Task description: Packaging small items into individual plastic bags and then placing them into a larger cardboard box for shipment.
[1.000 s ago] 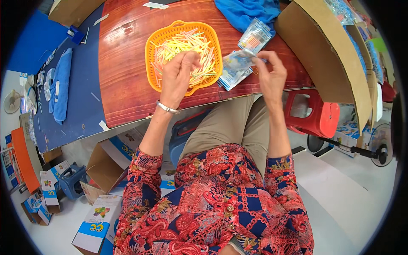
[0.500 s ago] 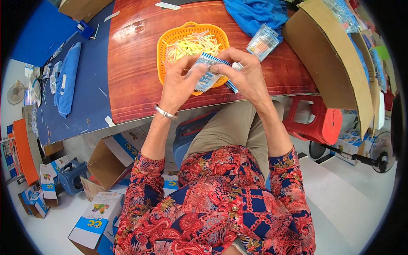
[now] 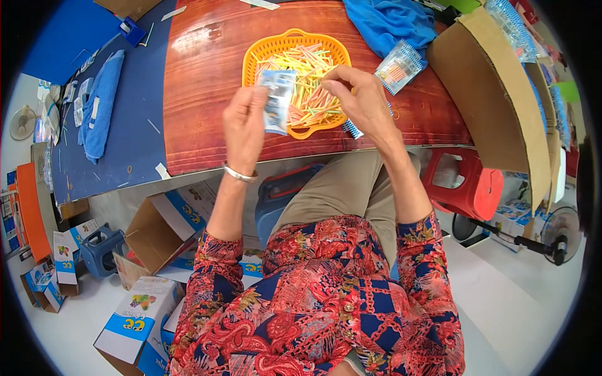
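Observation:
My left hand (image 3: 244,122) is closed on a small blue-and-white plastic packet (image 3: 276,103), held upright by its left edge and slightly blurred. Behind the packet, a yellow-orange plastic basket (image 3: 296,32) is full of thin yellow and pink sticks (image 3: 304,66). Over the basket's right rim hovers my right hand (image 3: 365,103), its fingers bent and the thumb apart from the forefinger, with nothing visible between them. Beneath that hand, a blue-striped packet edge (image 3: 352,129) shows on the table. A filled packet (image 3: 399,66) lies further right.
A blue cloth (image 3: 392,25) is bunched at the back right beside a large open cardboard box (image 3: 486,94). Left on the dark blue table covering lies a folded blue towel (image 3: 102,103). A red stool (image 3: 464,178) stands below the table's right side; cardboard cartons (image 3: 135,319) sit at lower left.
My hands have parted. The left has drawn the packet left and turned it upright; the right has let go of it and moved to the basket's right side.

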`<action>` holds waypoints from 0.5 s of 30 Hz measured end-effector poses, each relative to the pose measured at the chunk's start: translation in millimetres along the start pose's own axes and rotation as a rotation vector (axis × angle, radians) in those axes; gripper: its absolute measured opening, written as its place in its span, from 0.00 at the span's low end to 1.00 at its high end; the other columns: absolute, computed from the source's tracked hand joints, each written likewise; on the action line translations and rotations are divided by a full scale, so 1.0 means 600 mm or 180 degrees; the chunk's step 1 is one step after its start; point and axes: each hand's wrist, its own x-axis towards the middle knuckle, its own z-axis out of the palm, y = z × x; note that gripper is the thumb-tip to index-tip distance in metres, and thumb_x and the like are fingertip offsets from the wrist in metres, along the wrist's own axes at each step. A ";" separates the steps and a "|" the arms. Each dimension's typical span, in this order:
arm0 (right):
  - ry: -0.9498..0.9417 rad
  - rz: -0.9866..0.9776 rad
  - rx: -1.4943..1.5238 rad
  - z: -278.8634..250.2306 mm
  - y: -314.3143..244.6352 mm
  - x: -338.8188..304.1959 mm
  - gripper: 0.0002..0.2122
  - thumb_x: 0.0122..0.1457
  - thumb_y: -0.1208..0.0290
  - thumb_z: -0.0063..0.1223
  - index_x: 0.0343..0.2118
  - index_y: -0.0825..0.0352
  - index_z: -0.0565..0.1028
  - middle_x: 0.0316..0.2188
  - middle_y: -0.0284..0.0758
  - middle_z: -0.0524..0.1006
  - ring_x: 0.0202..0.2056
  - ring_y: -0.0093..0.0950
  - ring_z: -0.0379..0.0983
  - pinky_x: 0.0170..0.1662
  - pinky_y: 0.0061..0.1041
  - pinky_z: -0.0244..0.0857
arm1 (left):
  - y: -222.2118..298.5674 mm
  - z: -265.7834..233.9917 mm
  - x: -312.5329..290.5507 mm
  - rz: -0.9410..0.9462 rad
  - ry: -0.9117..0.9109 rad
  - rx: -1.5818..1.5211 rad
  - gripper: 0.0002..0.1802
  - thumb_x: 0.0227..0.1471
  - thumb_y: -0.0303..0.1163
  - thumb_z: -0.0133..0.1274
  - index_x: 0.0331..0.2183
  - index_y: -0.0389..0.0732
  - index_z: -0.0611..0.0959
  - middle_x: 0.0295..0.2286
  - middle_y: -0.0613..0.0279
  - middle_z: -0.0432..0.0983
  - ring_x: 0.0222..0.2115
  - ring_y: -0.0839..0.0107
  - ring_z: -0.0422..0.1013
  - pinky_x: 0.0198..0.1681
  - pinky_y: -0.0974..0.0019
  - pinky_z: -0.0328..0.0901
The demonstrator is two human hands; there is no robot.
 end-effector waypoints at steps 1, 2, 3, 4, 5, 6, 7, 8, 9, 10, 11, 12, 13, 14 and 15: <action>-0.0051 -0.0293 -0.0518 -0.010 0.004 0.001 0.04 0.54 0.77 0.55 0.29 0.72 0.77 0.26 0.35 0.77 0.29 0.27 0.72 0.33 0.26 0.66 | 0.002 -0.010 0.008 -0.0112 0.0121 -0.0054 0.14 0.63 0.34 0.50 0.33 0.33 0.82 0.22 0.75 0.71 0.24 0.86 0.62 0.24 0.76 0.59; -0.0102 -0.0585 -0.1036 -0.016 0.008 0.005 0.04 0.53 0.78 0.55 0.30 0.72 0.77 0.28 0.37 0.76 0.31 0.30 0.73 0.35 0.28 0.66 | 0.003 -0.018 0.013 -0.0223 0.0241 -0.0107 0.15 0.63 0.34 0.50 0.34 0.32 0.82 0.22 0.75 0.71 0.24 0.87 0.61 0.24 0.76 0.59; -0.0098 -0.0586 -0.1036 -0.014 0.013 0.010 0.04 0.53 0.78 0.55 0.30 0.72 0.77 0.28 0.37 0.76 0.31 0.30 0.73 0.35 0.28 0.66 | 0.002 -0.022 0.017 -0.0221 0.0239 -0.0107 0.15 0.63 0.34 0.50 0.34 0.32 0.82 0.22 0.75 0.71 0.24 0.87 0.61 0.24 0.76 0.59; -0.0271 -0.0935 -0.1464 -0.009 0.018 0.017 0.04 0.53 0.78 0.54 0.31 0.72 0.77 0.30 0.38 0.75 0.33 0.32 0.72 0.37 0.29 0.66 | 0.000 -0.026 0.019 -0.0211 0.0240 -0.0074 0.14 0.63 0.34 0.50 0.35 0.32 0.82 0.23 0.75 0.71 0.24 0.87 0.62 0.25 0.76 0.60; -0.0445 -0.1285 -0.1892 -0.003 0.023 0.023 0.05 0.52 0.78 0.53 0.31 0.71 0.77 0.32 0.39 0.74 0.36 0.35 0.71 0.40 0.31 0.66 | -0.001 -0.028 0.021 -0.0200 0.0241 -0.0041 0.14 0.63 0.34 0.50 0.37 0.32 0.83 0.23 0.75 0.72 0.25 0.87 0.62 0.25 0.77 0.60; -0.0621 -0.1630 -0.2320 0.001 0.024 0.028 0.05 0.52 0.78 0.52 0.32 0.71 0.76 0.34 0.40 0.73 0.38 0.37 0.71 0.42 0.33 0.66 | -0.003 -0.029 0.023 -0.0191 0.0240 -0.0010 0.14 0.63 0.34 0.51 0.38 0.31 0.83 0.24 0.76 0.72 0.25 0.88 0.62 0.25 0.77 0.60; -0.0616 -0.1627 -0.2322 0.004 0.026 0.032 0.05 0.52 0.78 0.52 0.32 0.71 0.76 0.34 0.40 0.73 0.38 0.37 0.71 0.42 0.33 0.66 | -0.005 -0.027 0.024 -0.0189 0.0234 -0.0011 0.14 0.63 0.34 0.51 0.38 0.31 0.83 0.24 0.76 0.72 0.25 0.88 0.62 0.25 0.77 0.60; -0.0801 -0.1666 -0.2474 0.006 0.027 0.036 0.05 0.52 0.78 0.51 0.32 0.70 0.76 0.34 0.40 0.72 0.40 0.37 0.70 0.44 0.33 0.66 | -0.008 -0.025 0.024 -0.0113 0.0235 -0.0018 0.14 0.63 0.34 0.51 0.39 0.31 0.83 0.24 0.75 0.72 0.25 0.87 0.63 0.26 0.77 0.61; -0.0988 -0.1704 -0.2626 0.008 0.029 0.039 0.05 0.52 0.78 0.51 0.32 0.70 0.76 0.35 0.40 0.71 0.41 0.37 0.70 0.45 0.33 0.65 | -0.011 -0.022 0.024 -0.0038 0.0236 -0.0026 0.14 0.62 0.33 0.51 0.39 0.31 0.83 0.25 0.75 0.73 0.26 0.87 0.63 0.27 0.78 0.61; -0.1176 -0.1739 -0.2778 0.008 0.030 0.042 0.06 0.52 0.78 0.50 0.32 0.69 0.76 0.36 0.40 0.70 0.43 0.37 0.69 0.47 0.33 0.65 | -0.012 -0.019 0.025 0.0037 0.0237 -0.0036 0.13 0.62 0.33 0.52 0.40 0.31 0.83 0.25 0.74 0.73 0.26 0.87 0.64 0.27 0.78 0.62; -0.1181 -0.1748 -0.2773 0.008 0.032 0.046 0.06 0.52 0.78 0.50 0.32 0.69 0.76 0.36 0.40 0.70 0.43 0.37 0.69 0.47 0.33 0.65 | -0.012 -0.019 0.026 0.0036 0.0247 -0.0031 0.13 0.62 0.33 0.52 0.40 0.31 0.83 0.25 0.74 0.73 0.26 0.87 0.64 0.27 0.78 0.62; -0.1306 -0.1813 -0.2737 0.006 0.033 0.050 0.05 0.52 0.78 0.50 0.31 0.69 0.76 0.36 0.40 0.70 0.43 0.36 0.69 0.47 0.33 0.65 | -0.012 -0.018 0.027 0.0060 0.0316 -0.0051 0.13 0.62 0.33 0.52 0.40 0.31 0.82 0.26 0.74 0.74 0.26 0.87 0.64 0.27 0.78 0.62; -0.1432 -0.1876 -0.2701 0.004 0.034 0.053 0.04 0.51 0.78 0.50 0.30 0.69 0.75 0.36 0.39 0.70 0.43 0.36 0.69 0.47 0.33 0.66 | -0.012 -0.017 0.029 0.0082 0.0384 -0.0073 0.13 0.62 0.32 0.52 0.40 0.31 0.82 0.26 0.74 0.74 0.26 0.87 0.65 0.28 0.78 0.62; -0.1558 -0.1937 -0.2664 0.003 0.035 0.053 0.04 0.51 0.78 0.50 0.29 0.70 0.75 0.36 0.39 0.70 0.43 0.36 0.70 0.47 0.33 0.66 | -0.012 -0.017 0.030 0.0104 0.0452 -0.0094 0.13 0.61 0.32 0.53 0.41 0.31 0.82 0.26 0.73 0.75 0.27 0.87 0.65 0.28 0.78 0.63; -0.1564 -0.1942 -0.2659 0.001 0.037 0.053 0.04 0.51 0.78 0.50 0.29 0.70 0.75 0.36 0.39 0.70 0.43 0.36 0.70 0.47 0.33 0.66 | -0.015 -0.019 0.031 0.0101 0.0459 -0.0091 0.13 0.61 0.32 0.53 0.41 0.31 0.82 0.26 0.73 0.75 0.27 0.87 0.65 0.28 0.78 0.63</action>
